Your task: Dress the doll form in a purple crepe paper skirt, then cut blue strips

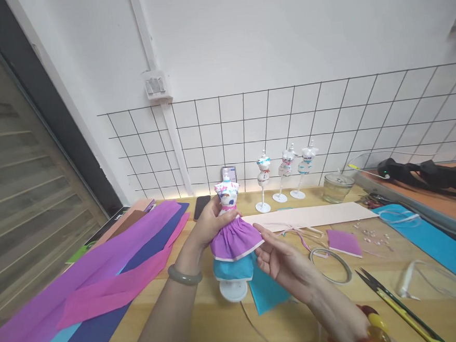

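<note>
Left hand (212, 221): we clamp the small white patterned mannequin (227, 194) upright, at its waist.
Right hand (283, 261): apart, touching the gathered purple cloth skirt (236, 239); pinch unclear; we should ease, not tug.

Back edge of your table (219, 330), odds and ends.
Dark flat slab (202, 207) left of centre; glass of clear liquid (337, 189) near your back right corner. Wire grid (257, 132) behind, wall box (157, 86) above it, on your left.

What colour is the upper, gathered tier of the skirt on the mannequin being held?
Purple, with a white hem; clearest in the head view.
</note>
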Tool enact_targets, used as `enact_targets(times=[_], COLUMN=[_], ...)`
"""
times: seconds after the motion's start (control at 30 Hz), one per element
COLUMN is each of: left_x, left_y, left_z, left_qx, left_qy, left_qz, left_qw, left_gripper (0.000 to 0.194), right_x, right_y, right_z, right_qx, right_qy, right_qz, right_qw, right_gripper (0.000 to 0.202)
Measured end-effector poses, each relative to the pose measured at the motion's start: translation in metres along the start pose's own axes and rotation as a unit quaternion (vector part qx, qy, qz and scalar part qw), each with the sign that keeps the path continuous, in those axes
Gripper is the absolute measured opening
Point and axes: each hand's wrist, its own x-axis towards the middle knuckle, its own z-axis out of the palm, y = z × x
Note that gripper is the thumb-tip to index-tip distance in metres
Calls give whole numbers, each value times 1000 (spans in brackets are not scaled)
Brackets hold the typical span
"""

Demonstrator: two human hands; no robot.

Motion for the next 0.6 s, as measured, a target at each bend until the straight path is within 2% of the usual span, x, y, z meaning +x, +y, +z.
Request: enact_targets(times=[0.17,0.4,0.6], left_x=[-2,-5,-5], left_y=[2,2,5], left_z=[5,8,8], left_qx=[2,-17,-2], left_qy=[-27,-48,-71], left_qz=[-1,12,26], left_qw=[1000,999,997], left_gripper=[40,52,54], right_x=[-1,-3,-5], right_y=[0,7,10], right_z=[3,10,6], right_qx=[59,117,120], right_qy=[-11,-14,25], right_qz=[9,24,52], right_qw=[998,993,991], right_gripper=[35,23,20])
